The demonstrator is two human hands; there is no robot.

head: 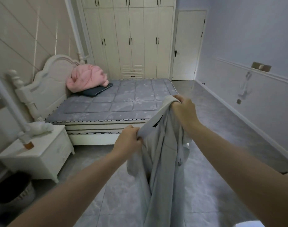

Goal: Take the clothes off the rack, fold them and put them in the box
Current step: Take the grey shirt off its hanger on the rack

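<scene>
You held a pale grey cloth garment [163,161] up in the air with both hands, in front of you and above the grey tiled floor [213,128]. Your left hand [128,141] gripped one top edge, with its fingers [138,140] curled tight on the cloth. Your right hand [184,107] was higher and farther away, and its fingers [181,99] were curled round the other top part. The rest of the garment hung straight down between your arms, past the bottom of the view.

The bed with the grey quilted mattress [123,99] was just beyond your hands. A pink puffy bundle [87,77] sat on its far left end, on a dark flat cushion [97,90]. A white wooden nightstand [46,154] stood on the left.

I could not see the rack or the box.

What could have gone wrong? The long hanging end might have dragged on the floor and got dirty, because it hung so low. The cloth looked twisted and bunched, so a fold might have come out crooked. One hand could have let go, and the garment would have dropped.
</scene>
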